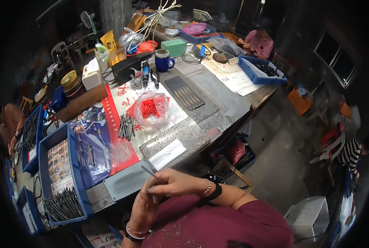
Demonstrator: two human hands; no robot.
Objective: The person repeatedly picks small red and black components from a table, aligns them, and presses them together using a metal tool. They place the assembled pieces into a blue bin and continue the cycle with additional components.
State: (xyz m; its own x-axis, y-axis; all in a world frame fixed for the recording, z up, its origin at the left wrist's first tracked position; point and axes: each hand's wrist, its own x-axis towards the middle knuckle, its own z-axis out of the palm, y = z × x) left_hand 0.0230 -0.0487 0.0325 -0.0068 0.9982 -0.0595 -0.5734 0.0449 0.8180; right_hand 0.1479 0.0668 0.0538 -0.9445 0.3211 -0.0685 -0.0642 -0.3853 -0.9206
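One camera sits on the person's head and looks down — the hands (168,194) are close, at the bottom. The long table (217,89) stretches away toward the top. The edges look bent.

A blue mug (163,61) stands behind a bag of red caps (150,108).

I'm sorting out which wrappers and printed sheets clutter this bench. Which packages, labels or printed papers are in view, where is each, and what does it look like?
Clear plastic bag: bench middle, bulging, full of red pieces.
Red printed sheet: under the bag, long, red and white.
Green box: far side, rectangular.
White printed sheet: far right, beside a blue tray.
Yellow pouch: far left, upright.
Both hands pinch a thin grey rod.
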